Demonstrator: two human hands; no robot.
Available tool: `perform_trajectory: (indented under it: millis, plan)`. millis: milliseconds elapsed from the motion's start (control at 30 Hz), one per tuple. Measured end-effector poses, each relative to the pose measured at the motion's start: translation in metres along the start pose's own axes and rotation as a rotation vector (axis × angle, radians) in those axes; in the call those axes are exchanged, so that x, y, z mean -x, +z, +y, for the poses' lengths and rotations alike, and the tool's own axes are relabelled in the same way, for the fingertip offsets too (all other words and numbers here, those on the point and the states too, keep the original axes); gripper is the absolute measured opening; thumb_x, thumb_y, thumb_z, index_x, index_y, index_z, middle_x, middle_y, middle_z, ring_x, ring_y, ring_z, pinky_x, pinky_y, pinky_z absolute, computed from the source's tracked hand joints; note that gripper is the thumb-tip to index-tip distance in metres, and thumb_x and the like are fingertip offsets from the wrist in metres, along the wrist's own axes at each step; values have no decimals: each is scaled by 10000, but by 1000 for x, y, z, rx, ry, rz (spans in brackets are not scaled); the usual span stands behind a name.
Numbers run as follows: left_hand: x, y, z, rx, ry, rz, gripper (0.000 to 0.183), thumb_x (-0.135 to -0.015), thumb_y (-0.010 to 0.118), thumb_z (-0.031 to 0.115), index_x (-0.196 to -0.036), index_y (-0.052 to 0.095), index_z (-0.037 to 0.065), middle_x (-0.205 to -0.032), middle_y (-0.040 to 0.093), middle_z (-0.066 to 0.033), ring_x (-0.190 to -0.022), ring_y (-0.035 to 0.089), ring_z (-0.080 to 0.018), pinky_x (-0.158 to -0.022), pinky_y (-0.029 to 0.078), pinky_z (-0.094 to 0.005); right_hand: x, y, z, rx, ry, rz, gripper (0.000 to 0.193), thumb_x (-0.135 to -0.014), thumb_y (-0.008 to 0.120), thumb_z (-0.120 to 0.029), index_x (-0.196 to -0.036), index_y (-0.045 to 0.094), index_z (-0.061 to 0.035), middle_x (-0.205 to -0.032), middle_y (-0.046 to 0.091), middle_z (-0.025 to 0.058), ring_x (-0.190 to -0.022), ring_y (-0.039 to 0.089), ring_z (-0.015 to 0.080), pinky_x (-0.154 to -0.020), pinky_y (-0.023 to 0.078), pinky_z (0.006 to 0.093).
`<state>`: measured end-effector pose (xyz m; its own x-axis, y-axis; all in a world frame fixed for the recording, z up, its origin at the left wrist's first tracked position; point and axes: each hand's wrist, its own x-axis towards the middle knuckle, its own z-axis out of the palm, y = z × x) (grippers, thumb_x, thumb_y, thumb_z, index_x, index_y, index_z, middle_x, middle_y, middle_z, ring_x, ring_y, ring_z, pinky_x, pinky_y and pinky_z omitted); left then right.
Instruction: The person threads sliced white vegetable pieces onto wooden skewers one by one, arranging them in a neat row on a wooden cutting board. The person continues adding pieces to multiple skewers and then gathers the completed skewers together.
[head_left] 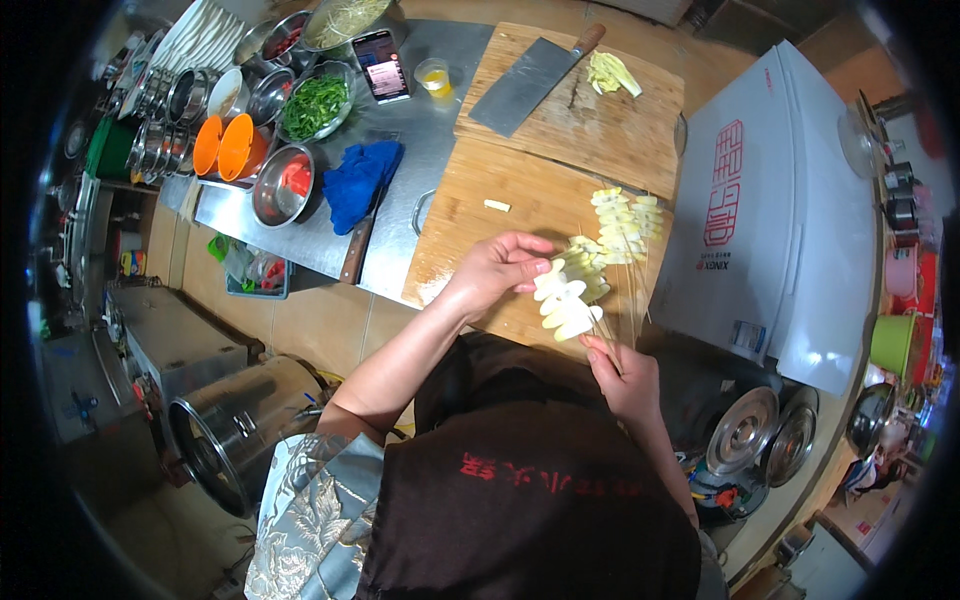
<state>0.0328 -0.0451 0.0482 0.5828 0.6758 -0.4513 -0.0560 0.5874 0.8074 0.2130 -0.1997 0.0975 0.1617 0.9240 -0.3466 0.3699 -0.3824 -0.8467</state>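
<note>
My right hand [625, 378] is closed round the thin wooden stick of a skewer [572, 305] threaded with overlapping pale yellow vegetable slices. At the skewer's far end, the thumb and fingers of my left hand [495, 272] pinch the slices. More skewers of the same slices [622, 225] lie just beyond, on the near wooden cutting board [455, 215], with their sticks pointing toward me. A small pale cut piece [496, 205] rests alone on that board. What exact vegetable the slices are, I cannot tell.
A cleaver [525, 85] and pale leafy scraps [612, 74] lie on the far board. Leftward are a blue cloth [360, 182] over a knife [358, 250], a phone [382, 66], a bowl of chopped greens [315, 105] and orange cups [238, 147]. A white chest [735, 200] stands at right.
</note>
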Motion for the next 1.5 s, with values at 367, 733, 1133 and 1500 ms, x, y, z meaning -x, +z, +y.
perform_trajectory:
  millis: [367,733,1133,1500]
  plan:
    - [-15,-12,-14,24,4,192,319,-920,517,249,-1161,522,42,-1000,618,-49,-815,592,-102,-713,480,-230,-20,21,40,-272,106,-79,254,-901,542,-179,-1114,606,-56,-662,566,-18,-551,490,53,-530,408,218]
    - [-25,-41,-27,-631,255,416,190,-853,608,160,-1005,633,49,-935,635,-53,-836,591,-152,-760,456,-257,-48,23,67,201,-284,272,151,-827,588,-82,-962,604,-16,-844,584,166,-763,576,337,-649,463,375]
    - [-51,33,-44,-1459,802,-30,236,-781,639,242,-972,641,103,-1159,525,-75,-1198,414,-309,-1014,335,-459,-48,21,93,547,18,241,148,-805,556,-144,-882,511,-27,-861,584,198,-762,591,374,-655,484,462]
    - [-42,17,-37,-1261,809,-35,174,-749,679,196,-898,660,108,-1063,560,-63,-1141,469,-318,-924,409,-411,-48,16,87,62,-12,358,113,-791,604,-86,-771,539,4,-679,592,142,-624,596,278,-592,468,351]
